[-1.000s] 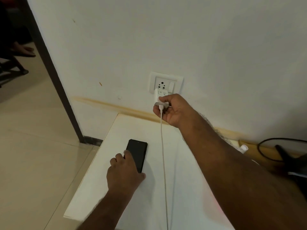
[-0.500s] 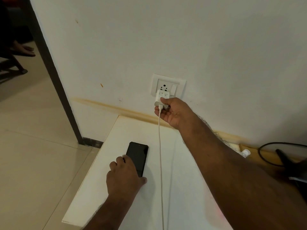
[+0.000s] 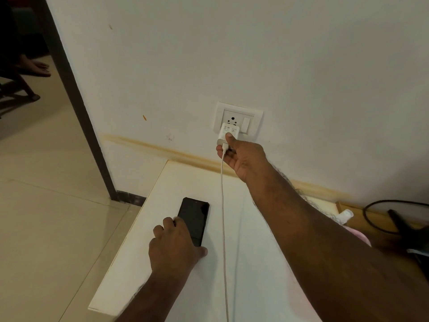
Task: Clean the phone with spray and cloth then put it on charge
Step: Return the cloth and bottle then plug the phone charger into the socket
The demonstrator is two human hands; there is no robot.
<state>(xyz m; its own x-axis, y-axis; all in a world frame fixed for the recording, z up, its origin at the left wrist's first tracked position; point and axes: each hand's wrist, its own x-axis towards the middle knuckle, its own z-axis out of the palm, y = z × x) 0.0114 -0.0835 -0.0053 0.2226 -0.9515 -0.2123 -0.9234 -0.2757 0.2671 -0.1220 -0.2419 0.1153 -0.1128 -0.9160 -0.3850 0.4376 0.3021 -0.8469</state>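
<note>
Nearest us, our left hand (image 3: 174,246) lies flat with fingers curled over the near end of the black phone (image 3: 194,219), which rests screen-up on the white table (image 3: 250,263) at about 7 o'clock of the socket; we judge it a stiff, light, glassy slab, slippery on that top, best taken by its long edges. Beyond, the thin white cable (image 3: 223,205) runs limp across the table at 3 o'clock of the phone; farther still, our right hand (image 3: 241,156) pinches the white charger (image 3: 228,133) at the wall socket (image 3: 239,117), thumb on its face; whether its pins are fully home we cannot tell.
</note>
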